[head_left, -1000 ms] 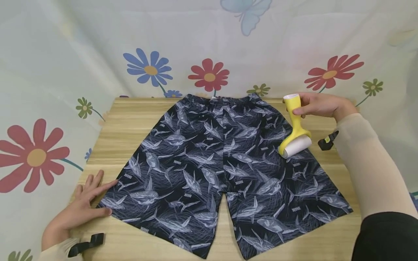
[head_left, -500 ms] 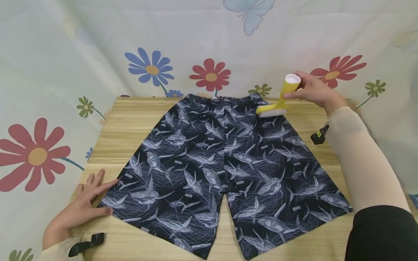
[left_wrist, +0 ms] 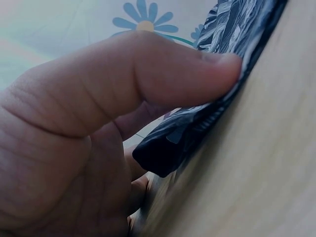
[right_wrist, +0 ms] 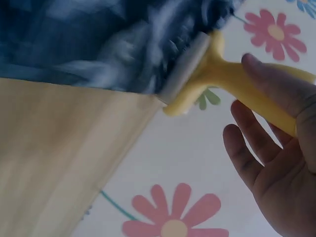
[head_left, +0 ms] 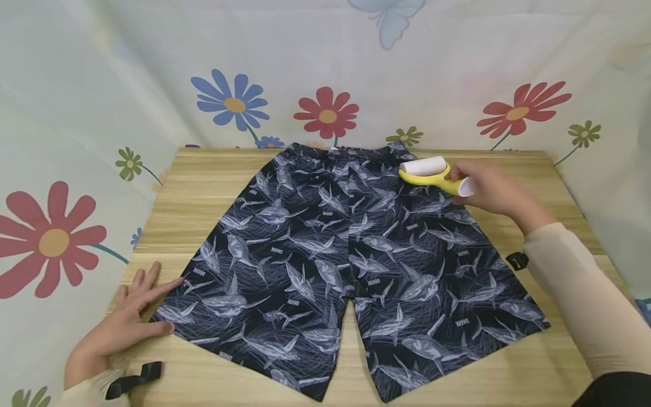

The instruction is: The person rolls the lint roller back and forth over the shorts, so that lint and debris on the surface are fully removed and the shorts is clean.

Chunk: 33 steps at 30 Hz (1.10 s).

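Black shorts (head_left: 300, 243) with a grey shark print lie spread flat, waistband at the far side. My right hand (head_left: 493, 186) grips the yellow handle of a lint roller (head_left: 432, 180) over the upper right of the shorts. Its white roll (head_left: 423, 166) faces away from me, the handle tilted low toward the right. Whether the roll touches the cloth is unclear. My left hand (head_left: 124, 322) rests at the lower left hem with its fingers spread. In the left wrist view, the thumb (left_wrist: 197, 79) presses on the cloth edge (left_wrist: 163, 153).
A wood-grain table (head_left: 203, 186) carries the shorts. Behind it and along the left hangs a pale flower-printed cloth (head_left: 427, 68). Black straps (head_left: 134, 381) sit at both wrists.
My right hand has taken the lint roller from mid-leg up toward the waistband, and its handle has swung from upright down to the right. My left hand stays in place.
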Motion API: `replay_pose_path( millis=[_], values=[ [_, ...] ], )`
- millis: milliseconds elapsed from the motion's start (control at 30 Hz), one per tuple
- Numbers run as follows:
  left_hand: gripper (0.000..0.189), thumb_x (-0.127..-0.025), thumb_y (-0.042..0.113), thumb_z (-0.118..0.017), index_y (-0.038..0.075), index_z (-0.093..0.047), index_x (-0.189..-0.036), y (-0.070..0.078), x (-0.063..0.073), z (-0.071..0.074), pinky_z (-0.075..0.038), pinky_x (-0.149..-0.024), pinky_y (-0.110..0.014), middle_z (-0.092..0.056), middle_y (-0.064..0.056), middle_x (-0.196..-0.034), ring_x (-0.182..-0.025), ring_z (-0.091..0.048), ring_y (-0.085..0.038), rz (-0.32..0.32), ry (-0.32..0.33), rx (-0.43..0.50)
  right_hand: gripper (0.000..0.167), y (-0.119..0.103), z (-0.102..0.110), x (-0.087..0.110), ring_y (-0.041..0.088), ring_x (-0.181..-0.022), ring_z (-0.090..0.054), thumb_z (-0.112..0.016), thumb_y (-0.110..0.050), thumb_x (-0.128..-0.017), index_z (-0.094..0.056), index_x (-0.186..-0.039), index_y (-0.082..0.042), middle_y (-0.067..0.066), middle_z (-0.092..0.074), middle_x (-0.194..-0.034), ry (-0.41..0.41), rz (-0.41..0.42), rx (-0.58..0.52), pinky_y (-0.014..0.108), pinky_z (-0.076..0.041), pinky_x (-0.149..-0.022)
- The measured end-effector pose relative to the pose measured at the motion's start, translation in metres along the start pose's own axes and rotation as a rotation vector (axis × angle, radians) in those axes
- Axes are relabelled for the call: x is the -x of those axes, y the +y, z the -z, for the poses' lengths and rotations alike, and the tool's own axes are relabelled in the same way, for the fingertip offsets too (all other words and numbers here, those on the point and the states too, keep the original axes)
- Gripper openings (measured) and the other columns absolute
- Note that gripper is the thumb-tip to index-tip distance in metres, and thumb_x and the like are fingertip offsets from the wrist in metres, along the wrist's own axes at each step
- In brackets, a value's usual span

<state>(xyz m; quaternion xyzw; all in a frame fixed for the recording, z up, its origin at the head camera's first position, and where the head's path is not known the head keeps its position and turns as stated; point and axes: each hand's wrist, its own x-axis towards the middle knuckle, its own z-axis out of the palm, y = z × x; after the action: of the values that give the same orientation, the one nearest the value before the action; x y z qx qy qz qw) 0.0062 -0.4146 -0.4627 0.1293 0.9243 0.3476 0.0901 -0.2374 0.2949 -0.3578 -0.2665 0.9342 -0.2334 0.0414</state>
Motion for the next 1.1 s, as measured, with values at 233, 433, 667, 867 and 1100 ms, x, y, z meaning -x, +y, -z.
replay_pose_path(
  millis=[233,433,667,867,1100],
  values=[
    [0.091,-0.084,0.012,-0.085,0.019,-0.041,-0.163,-0.001,0.002,-0.002,0.033,-0.11,-0.068,0.008,-0.024,-0.175,-0.154,0.026,-0.052,-0.006,-0.007,-0.019,0.047,0.003,-0.009,0.068,0.029,-0.107,-0.069,-0.087,0.018,-0.072,-0.054,-0.094,-0.007,0.018,-0.075,-0.116,0.058,0.074,-0.058,0.027,-0.056,-0.083],
    [0.091,-0.084,0.011,-0.085,0.019,-0.04,-0.163,-0.002,0.002,-0.004,0.033,-0.109,-0.068,0.009,-0.022,-0.175,-0.153,0.027,-0.051,-0.007,-0.011,-0.008,0.055,0.0,0.004,0.117,-0.007,-0.104,-0.061,-0.09,0.021,-0.064,-0.053,-0.093,-0.009,0.012,-0.076,-0.113,0.019,0.062,-0.135,0.012,-0.054,-0.078],
    [0.091,-0.083,0.011,-0.085,0.02,-0.042,-0.163,-0.001,0.0,-0.003,0.034,-0.109,-0.068,0.01,-0.021,-0.175,-0.153,0.027,-0.052,-0.005,-0.012,-0.003,0.061,0.004,0.015,0.17,-0.011,-0.104,-0.06,-0.093,0.018,-0.058,-0.054,-0.093,-0.013,-0.014,-0.073,-0.115,-0.025,-0.001,-0.14,0.014,-0.055,-0.072],
    [0.09,-0.083,0.013,-0.085,0.018,-0.043,-0.162,0.0,-0.004,-0.002,0.033,-0.109,-0.069,0.01,-0.022,-0.175,-0.153,0.027,-0.052,0.006,-0.015,-0.011,0.069,0.017,0.024,0.214,-0.013,-0.107,-0.058,-0.091,0.022,-0.052,-0.054,-0.096,-0.015,-0.025,-0.069,-0.117,-0.072,0.061,-0.171,0.01,-0.051,-0.072],
    [0.09,-0.084,0.014,-0.085,0.019,-0.042,-0.163,0.0,-0.007,-0.004,0.033,-0.109,-0.068,0.011,-0.019,-0.176,-0.154,0.027,-0.05,0.011,-0.022,-0.009,0.072,0.04,0.025,0.252,-0.002,-0.108,-0.067,-0.084,0.032,-0.052,-0.055,-0.102,-0.01,-0.014,-0.073,-0.121,-0.099,0.188,-0.442,0.011,-0.054,-0.076]
  ],
)
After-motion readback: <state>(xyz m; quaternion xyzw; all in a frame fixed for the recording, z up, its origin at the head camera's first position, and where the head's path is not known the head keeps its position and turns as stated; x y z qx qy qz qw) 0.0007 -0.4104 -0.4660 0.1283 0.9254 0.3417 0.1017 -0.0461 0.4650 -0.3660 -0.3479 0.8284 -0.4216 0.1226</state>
